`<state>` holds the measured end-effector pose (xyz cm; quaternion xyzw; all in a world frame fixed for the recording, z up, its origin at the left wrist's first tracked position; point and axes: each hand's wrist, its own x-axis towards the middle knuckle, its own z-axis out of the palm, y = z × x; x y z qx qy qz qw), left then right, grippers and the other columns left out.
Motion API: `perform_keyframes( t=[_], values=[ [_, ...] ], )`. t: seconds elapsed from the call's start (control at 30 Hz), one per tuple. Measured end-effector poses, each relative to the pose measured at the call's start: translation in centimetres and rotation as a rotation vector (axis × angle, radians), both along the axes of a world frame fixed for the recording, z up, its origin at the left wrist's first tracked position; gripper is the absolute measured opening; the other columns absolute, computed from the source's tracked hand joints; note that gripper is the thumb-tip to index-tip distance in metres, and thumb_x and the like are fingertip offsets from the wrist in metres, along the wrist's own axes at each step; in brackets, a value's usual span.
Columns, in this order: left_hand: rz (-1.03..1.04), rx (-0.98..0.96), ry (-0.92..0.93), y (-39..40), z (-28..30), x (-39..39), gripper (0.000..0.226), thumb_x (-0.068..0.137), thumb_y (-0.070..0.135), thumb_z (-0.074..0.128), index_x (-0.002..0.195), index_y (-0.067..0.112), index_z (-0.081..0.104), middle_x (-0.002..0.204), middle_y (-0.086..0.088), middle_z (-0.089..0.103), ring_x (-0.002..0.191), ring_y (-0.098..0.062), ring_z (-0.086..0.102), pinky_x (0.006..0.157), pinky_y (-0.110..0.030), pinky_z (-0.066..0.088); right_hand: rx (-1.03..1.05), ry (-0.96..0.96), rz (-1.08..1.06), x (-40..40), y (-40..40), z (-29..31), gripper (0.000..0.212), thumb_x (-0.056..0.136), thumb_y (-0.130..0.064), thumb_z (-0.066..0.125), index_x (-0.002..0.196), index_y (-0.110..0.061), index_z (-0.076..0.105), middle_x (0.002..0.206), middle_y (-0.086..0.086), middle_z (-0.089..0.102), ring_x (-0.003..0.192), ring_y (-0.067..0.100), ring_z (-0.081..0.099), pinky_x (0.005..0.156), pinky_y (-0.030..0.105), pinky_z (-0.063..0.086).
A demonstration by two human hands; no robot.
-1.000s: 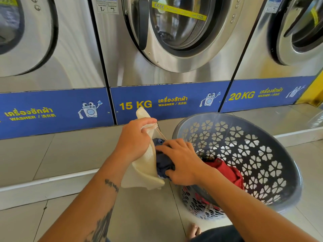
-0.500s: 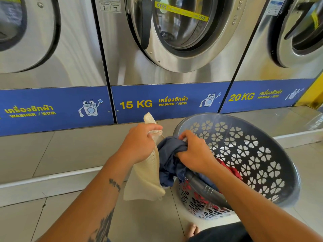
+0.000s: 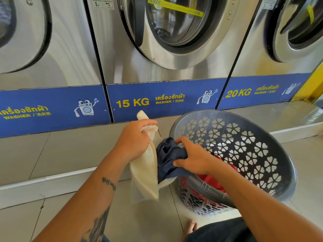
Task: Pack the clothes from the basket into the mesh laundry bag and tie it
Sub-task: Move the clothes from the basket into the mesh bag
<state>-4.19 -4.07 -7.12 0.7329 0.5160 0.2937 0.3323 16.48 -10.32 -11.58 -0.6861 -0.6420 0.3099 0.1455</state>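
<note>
Item, centre frame: right hand (image 3: 194, 158) is gripping the navy garment (image 3: 168, 154), fingers curled into it, now pushing it lower toward the mesh bag (image 3: 146, 165); left hand (image 3: 135, 139) is still pinching the bag's rim. Red clothes (image 3: 214, 180) are waiting in the basket (image 3: 272, 172), lower right; packing is barely begun.

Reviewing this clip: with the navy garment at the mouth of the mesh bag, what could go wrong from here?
1. The left hand grips the cream mesh laundry bag by one bunched edge, so the mouth looks narrow; the navy blue garment gripped by the right hand may catch or spill out.
2. The tilted grey plastic basket, still holding red clothing, might tip further.
</note>
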Motion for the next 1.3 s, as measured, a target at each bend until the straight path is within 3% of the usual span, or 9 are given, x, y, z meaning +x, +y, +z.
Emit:
perform_keyframes(
  t=[0.13,0.23,0.33,0.47,0.63,0.77,0.97,1.17,1.3],
  values=[
    [0.003,-0.02,-0.018,-0.1,0.1,0.1,0.052,0.096,0.004,0.036,0.128,0.036,0.062,0.139,0.001,0.054,0.086,-0.012,0.06,0.061,-0.018,0.04,0.238,-0.185,-0.085,-1.1,0.4,0.3,0.023,0.081,-0.019,0.066,0.102,-0.024,0.059,0.084,-0.001,0.067,0.077,0.025,0.061,0.069,0.043,0.056],
    [-0.013,-0.01,-0.01,-0.5,0.1,0.1,0.053,0.095,0.002,0.036,0.128,0.033,0.063,0.137,0.001,0.057,0.084,-0.009,0.062,0.063,-0.015,0.041,0.283,0.022,-0.097,-3.2,0.7,0.7,0.042,0.076,-0.004,0.06,0.113,-0.024,0.063,0.099,0.0,0.071,0.09,0.023,0.065,0.076,0.04,0.059],
    [0.005,0.006,0.014,-0.5,0.1,0.0,0.052,0.096,0.002,0.036,0.128,0.032,0.063,0.14,-0.001,0.055,0.115,-0.017,0.056,0.081,-0.021,0.039,0.161,0.243,0.059,-4.9,0.6,1.0,0.058,0.082,-0.002,0.063,0.135,-0.023,0.057,0.122,-0.001,0.068,0.112,0.015,0.064,0.094,0.031,0.055],
    [0.006,0.001,0.036,-0.5,0.0,-0.3,0.051,0.096,0.001,0.037,0.127,0.031,0.064,0.139,-0.003,0.056,0.118,-0.027,0.055,0.086,-0.031,0.045,0.256,-0.048,0.082,-3.6,0.4,1.0,0.051,0.087,-0.004,0.06,0.136,-0.019,0.058,0.126,-0.001,0.066,0.11,0.015,0.062,0.099,0.036,0.054],
    [-0.027,-0.042,0.111,-0.8,-0.4,0.4,0.052,0.096,0.0,0.038,0.132,0.03,0.06,0.146,-0.005,0.049,0.129,-0.026,0.047,0.1,-0.037,0.042,0.413,-0.146,0.004,-0.7,0.2,0.5,0.045,0.088,-0.005,0.061,0.13,-0.022,0.062,0.125,-0.002,0.063,0.111,0.014,0.056,0.097,0.029,0.049],
    [-0.057,-0.1,0.171,-1.2,-1.1,1.3,0.054,0.093,0.0,0.042,0.135,0.03,0.058,0.147,-0.007,0.047,0.129,-0.03,0.047,0.102,-0.04,0.042,0.142,-0.108,-0.106,3.6,0.9,-2.0,0.06,0.083,-0.01,0.069,0.139,-0.023,0.051,0.134,0.006,0.054,0.118,0.02,0.054,0.099,0.035,0.048],
    [-0.104,-0.133,0.318,-1.5,-3.0,2.5,0.055,0.09,0.001,0.046,0.138,0.027,0.054,0.144,-0.011,0.049,0.124,-0.031,0.051,0.097,-0.039,0.045,-0.388,-0.429,-0.08,8.6,1.2,-7.1,0.089,0.074,-0.026,0.075,0.152,-0.02,0.032,0.145,0.016,0.045,0.123,0.034,0.053,0.101,0.044,0.05],
    [-0.115,-0.13,0.383,-0.7,-4.4,3.6,0.048,0.095,0.003,0.045,0.136,0.024,0.056,0.137,-0.012,0.054,0.115,-0.029,0.057,0.082,-0.03,0.043,-0.598,-0.752,0.064,10.8,2.5,-10.3,0.098,0.079,-0.032,0.074,0.158,-0.028,0.017,0.158,0.016,0.028,0.144,0.041,0.029,0.116,0.05,0.035],
    [-0.132,-0.124,0.396,0.4,-5.5,4.6,0.048,0.095,0.003,0.048,0.136,0.027,0.057,0.129,-0.009,0.06,0.098,-0.025,0.058,0.075,-0.028,0.042,-0.679,-0.809,0.104,11.8,4.8,-12.1,0.115,0.073,-0.052,0.077,0.159,-0.036,0.003,0.165,0.016,0.012,0.151,0.047,0.006,0.119,0.061,0.022]
  ],
)
